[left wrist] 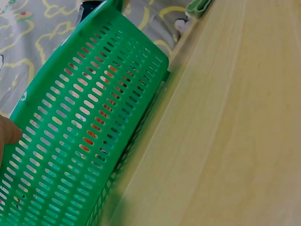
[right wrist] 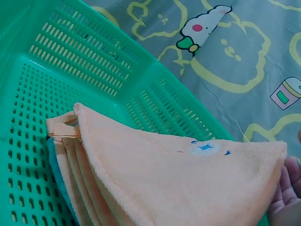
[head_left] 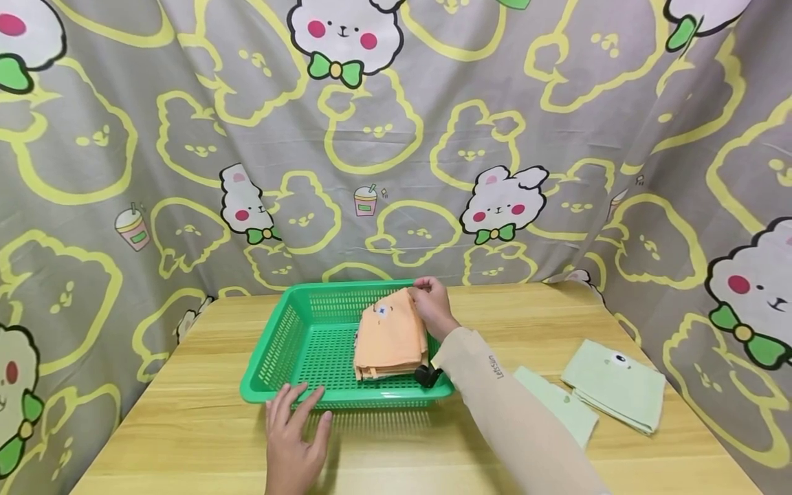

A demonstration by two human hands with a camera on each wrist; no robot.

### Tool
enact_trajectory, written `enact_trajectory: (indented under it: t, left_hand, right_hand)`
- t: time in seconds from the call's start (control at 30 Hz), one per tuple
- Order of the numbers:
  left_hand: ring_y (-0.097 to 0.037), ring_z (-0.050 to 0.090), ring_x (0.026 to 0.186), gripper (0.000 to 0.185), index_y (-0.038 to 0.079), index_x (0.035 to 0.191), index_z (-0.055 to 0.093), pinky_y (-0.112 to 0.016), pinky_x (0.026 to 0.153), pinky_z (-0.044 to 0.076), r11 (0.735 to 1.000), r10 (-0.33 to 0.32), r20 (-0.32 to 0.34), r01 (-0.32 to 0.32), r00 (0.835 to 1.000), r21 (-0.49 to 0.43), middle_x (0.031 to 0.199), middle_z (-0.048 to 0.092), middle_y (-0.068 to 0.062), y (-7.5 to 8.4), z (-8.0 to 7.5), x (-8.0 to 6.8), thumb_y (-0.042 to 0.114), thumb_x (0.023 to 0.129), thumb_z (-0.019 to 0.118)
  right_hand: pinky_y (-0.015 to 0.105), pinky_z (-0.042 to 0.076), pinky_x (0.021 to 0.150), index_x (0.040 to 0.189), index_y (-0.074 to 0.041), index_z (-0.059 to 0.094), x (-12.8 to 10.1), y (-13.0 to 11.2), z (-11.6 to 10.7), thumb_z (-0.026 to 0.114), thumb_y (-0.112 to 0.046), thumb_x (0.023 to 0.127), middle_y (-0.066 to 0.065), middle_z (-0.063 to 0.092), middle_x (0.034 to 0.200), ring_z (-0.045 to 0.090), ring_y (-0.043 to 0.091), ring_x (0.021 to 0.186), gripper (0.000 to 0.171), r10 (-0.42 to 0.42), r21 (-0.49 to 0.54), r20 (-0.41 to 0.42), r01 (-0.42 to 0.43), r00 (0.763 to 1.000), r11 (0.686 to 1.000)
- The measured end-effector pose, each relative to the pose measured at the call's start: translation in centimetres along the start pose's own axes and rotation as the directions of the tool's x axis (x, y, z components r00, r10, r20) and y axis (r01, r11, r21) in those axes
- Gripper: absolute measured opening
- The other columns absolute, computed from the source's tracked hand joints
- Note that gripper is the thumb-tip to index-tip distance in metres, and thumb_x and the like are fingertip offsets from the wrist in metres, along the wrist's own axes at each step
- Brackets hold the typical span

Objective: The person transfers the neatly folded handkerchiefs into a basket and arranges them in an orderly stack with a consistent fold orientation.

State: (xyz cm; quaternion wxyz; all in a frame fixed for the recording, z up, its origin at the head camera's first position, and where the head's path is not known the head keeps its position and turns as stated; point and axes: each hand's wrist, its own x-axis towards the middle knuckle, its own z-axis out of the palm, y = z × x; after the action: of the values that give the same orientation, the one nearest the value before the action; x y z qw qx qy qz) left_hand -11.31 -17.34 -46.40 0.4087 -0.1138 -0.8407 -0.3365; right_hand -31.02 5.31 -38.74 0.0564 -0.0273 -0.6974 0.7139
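A peach folded towel with an embroidered face lies on a small stack at the right side of the green plastic basket. My right hand pinches the towel's far right corner beside the basket rim. From the right wrist view, that towel shows several folded layers and a hanging loop, with a teal edge under it. My left hand rests its fairly straight fingers on the basket's near rim, thumb outside the wall. In the left wrist view, only a fingertip shows against the slotted basket wall.
Two light green folded towels lie on the wooden table at the right, near my right forearm. A patterned curtain hangs behind the table and along both sides.
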Motion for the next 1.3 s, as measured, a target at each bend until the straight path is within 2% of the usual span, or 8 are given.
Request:
enact_trajectory:
  t: [0.17,0.3,0.47,0.87,1.1,1.3]
  left_hand:
    - [-0.046,0.039,0.125,0.038,0.004,0.112,0.07,-0.075,0.103,0.009,1.0,0.0,0.0,0.0,1.0,-0.001,0.122,0.058,-0.02,-0.1,0.1,0.0,0.004,0.075,0.076]
    - [-0.046,0.038,0.126,0.039,0.006,0.112,0.07,-0.075,0.104,0.009,1.0,-0.006,0.003,0.006,1.0,0.001,0.122,0.058,-0.019,-0.2,0.1,-0.1,0.003,0.074,0.076]
    - [-0.046,0.038,0.125,0.038,0.005,0.112,0.07,-0.075,0.104,0.009,1.0,-0.003,0.002,0.003,1.0,0.003,0.122,0.058,-0.02,-0.2,0.1,-0.1,0.003,0.074,0.076]
    - [-0.048,0.039,0.124,0.04,0.004,0.111,0.07,-0.077,0.102,0.01,1.0,0.004,0.001,-0.004,1.0,-0.001,0.121,0.058,-0.022,-0.1,-0.1,0.1,0.0,0.072,0.077]
    - [-0.047,0.039,0.124,0.038,0.004,0.111,0.07,-0.076,0.103,0.011,1.0,0.003,0.001,-0.003,1.0,0.01,0.121,0.058,-0.02,0.0,-0.1,0.1,0.003,0.073,0.077]
    - [-0.046,0.039,0.124,0.039,0.006,0.112,0.07,-0.075,0.104,0.011,1.0,0.003,-0.002,-0.003,1.0,0.012,0.121,0.058,-0.02,0.1,0.0,0.0,0.004,0.073,0.077]
  right_hand:
    - [0.028,0.051,0.072,0.103,0.005,0.056,-0.1,-0.2,0.0,0.059,-0.005,0.092,0.015,0.061,0.095,0.06,0.02,0.085,0.014,-0.05,0.084,-0.012,0.05,0.999,0.995]
    - [0.03,0.052,0.082,0.102,0.005,0.057,-0.2,-0.2,-0.2,0.054,-0.007,0.097,0.027,0.063,0.11,0.064,0.026,0.098,0.014,-0.082,0.134,-0.003,0.082,0.997,0.988]
    - [0.036,0.05,0.093,0.105,0.006,0.056,-0.2,-0.3,-0.3,0.049,-0.009,0.1,0.028,0.061,0.12,0.061,0.03,0.112,0.017,-0.09,0.173,0.008,0.088,0.996,0.981]
    - [0.039,0.045,0.101,0.107,0.009,0.055,-0.2,-0.3,-0.5,0.044,-0.011,0.102,0.029,0.06,0.119,0.056,0.038,0.117,0.023,-0.12,0.247,0.052,0.104,0.991,0.964]
    - [0.042,0.04,0.105,0.117,0.015,0.047,-0.3,-0.2,-0.7,0.036,-0.014,0.104,0.038,0.05,0.127,0.049,0.045,0.122,0.033,-0.135,0.303,0.135,0.088,0.982,0.949]
    - [0.051,0.036,0.106,0.12,0.012,0.045,-0.4,-0.2,-1.1,0.035,-0.017,0.105,0.035,0.051,0.13,0.049,0.044,0.123,0.035,-0.116,0.317,0.181,0.053,0.977,0.947]
